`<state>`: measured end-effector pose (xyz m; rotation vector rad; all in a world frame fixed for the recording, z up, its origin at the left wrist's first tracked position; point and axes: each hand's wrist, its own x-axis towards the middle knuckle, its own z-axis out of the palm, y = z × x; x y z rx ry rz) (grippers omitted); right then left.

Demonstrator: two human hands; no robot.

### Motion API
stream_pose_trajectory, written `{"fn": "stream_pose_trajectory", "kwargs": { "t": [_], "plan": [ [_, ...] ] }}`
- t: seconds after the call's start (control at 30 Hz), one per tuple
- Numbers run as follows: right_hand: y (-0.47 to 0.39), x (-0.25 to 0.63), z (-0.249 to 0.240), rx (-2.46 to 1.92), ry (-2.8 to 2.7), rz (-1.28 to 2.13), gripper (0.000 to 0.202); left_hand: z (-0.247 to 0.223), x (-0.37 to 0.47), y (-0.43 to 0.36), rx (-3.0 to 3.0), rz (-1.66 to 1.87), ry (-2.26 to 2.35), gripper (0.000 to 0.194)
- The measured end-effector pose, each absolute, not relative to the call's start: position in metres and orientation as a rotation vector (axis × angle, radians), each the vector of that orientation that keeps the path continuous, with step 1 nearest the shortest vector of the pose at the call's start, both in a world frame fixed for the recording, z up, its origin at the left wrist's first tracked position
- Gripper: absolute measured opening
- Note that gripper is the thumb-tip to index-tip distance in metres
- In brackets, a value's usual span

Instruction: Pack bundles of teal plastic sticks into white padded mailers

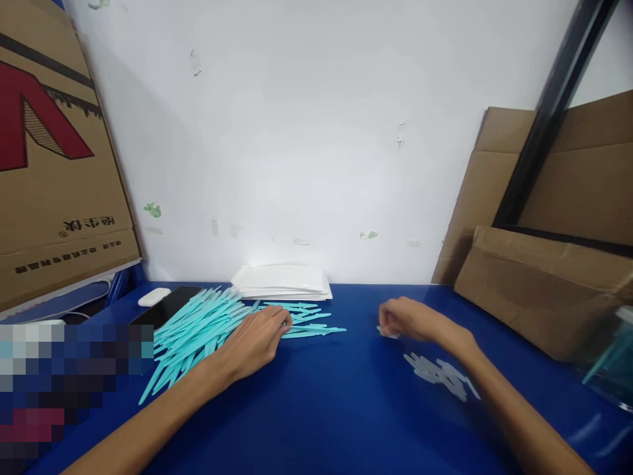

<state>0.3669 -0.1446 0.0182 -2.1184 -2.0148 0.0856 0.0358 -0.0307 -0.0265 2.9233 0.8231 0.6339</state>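
Observation:
My left hand [262, 333] is closed at the right side of a big pile of slim teal eyebrow razors [198, 330]. From its fingers a teal eyebrow razor [321, 329] points right, close above the table; others lie just behind it. Further right, my right hand [403, 318] is curled in a pinch, slightly blurred. A small translucent plastic cover [387, 332] shows under its fingertips. Below that hand, a loose heap of similar translucent covers [440, 375] rests on the table, partly beside my right forearm.
White sheets [281, 282] are stacked against the wall. A black phone [171, 305] and a white case [154, 297] lie left. Cardboard boxes [59, 165] flank both sides. At the right edge stands a clear container [613, 363] with teal pieces inside.

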Motion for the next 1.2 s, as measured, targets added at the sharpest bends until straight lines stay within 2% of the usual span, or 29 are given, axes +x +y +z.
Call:
{"fn": "stream_pose_trajectory", "kwargs": {
  "t": [0.23,0.37,0.7,0.93,1.2],
  "plan": [
    [-0.128,0.31,-0.011,-1.73,-2.224,-0.136,0.016,-0.022,0.032,-0.031,2.911,0.626,0.763,0.028],
    [-0.126,0.297,-0.024,-1.573,-2.264,-0.109,0.022,-0.021,0.031,-0.033,2.961,0.559,0.705,0.033],
    [-0.126,0.299,-0.019,-1.656,-2.216,-0.125,0.025,-0.018,0.034,-0.04,3.045,0.518,0.688,0.03],
    [-0.126,0.309,-0.015,-1.587,-2.07,-0.22,0.029,-0.019,0.032,-0.03,3.012,0.767,0.829,0.033],
    [-0.129,0.308,-0.011,-1.544,-2.005,-0.268,0.026,-0.014,0.029,-0.027,2.935,0.796,1.001,0.031]
  ]
}}
